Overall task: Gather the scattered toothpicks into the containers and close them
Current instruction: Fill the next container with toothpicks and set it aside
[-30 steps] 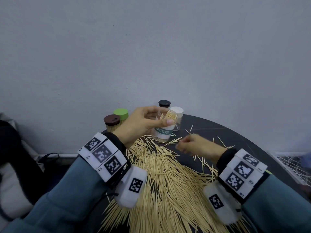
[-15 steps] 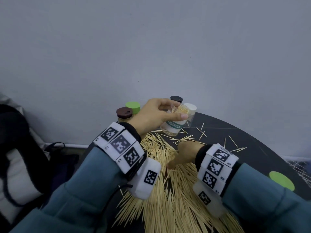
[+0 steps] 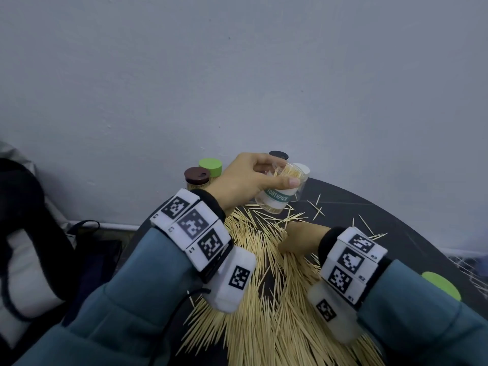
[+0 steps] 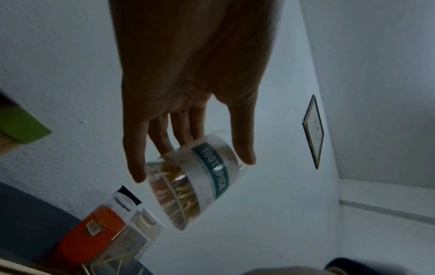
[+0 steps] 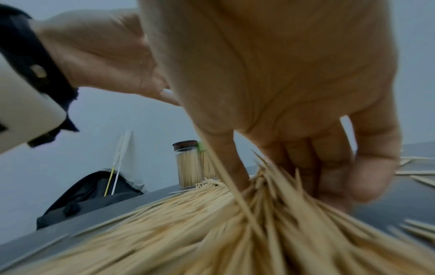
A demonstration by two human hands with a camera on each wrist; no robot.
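Note:
My left hand [image 3: 245, 178] holds a clear toothpick jar [image 3: 280, 192] with a teal label, tilted and lidless, above the back of the dark round table [image 3: 396, 233]. Toothpicks partly fill that jar [image 4: 188, 186], and my left hand [image 4: 188, 93] grips it between fingers and thumb. A big pile of toothpicks [image 3: 264, 299] covers the table in front. My right hand [image 3: 298, 239] reaches down into the pile, and in the right wrist view its fingers [image 5: 306, 167] curl around a bunch of toothpicks [image 5: 270, 195].
Closed jars stand at the back by the wall: brown lid [image 3: 197, 175], green lid [image 3: 210, 166], black lid [image 3: 278, 155], white lid [image 3: 302, 169]. A loose green lid [image 3: 439, 285] lies at the table's right edge. Stray toothpicks [image 3: 318, 207] lie to the right. A dark bag [image 3: 26, 233] sits left.
My right hand has come back from the table's far side and dropped into the pile, closing on toothpicks. The left hand keeps the jar tilted in about the same place.

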